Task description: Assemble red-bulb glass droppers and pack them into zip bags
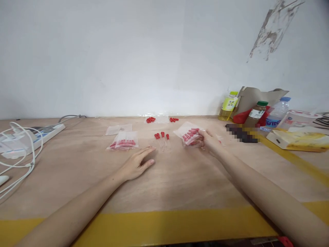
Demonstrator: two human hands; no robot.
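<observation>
My left hand (pixel 138 163) lies on the table with its fingers stretched out and the thumb apart, holding nothing. Just beyond its fingertips are several droppers (pixel 162 135) with red rubber bulbs and thin clear tubes, side by side. My right hand (pixel 207 140) pinches the edge of a clear plastic bag (pixel 189 132) with several red bulbs showing inside; some fingers are hidden behind the bag. Left of the droppers, filled clear bags (pixel 125 141) with red bulbs overlap one another, and a flat clear bag (pixel 118 129) lies behind them.
Two small piles of loose red bulbs (pixel 150 119) lie on clear plastic near the wall. A white power strip (pixel 48 135) with tangled cables stands at left. At right are a yellow-capped bottle (pixel 228 106), other bottles, a pixelated dark object (pixel 241 133) and a yellow-white packet (pixel 300 140).
</observation>
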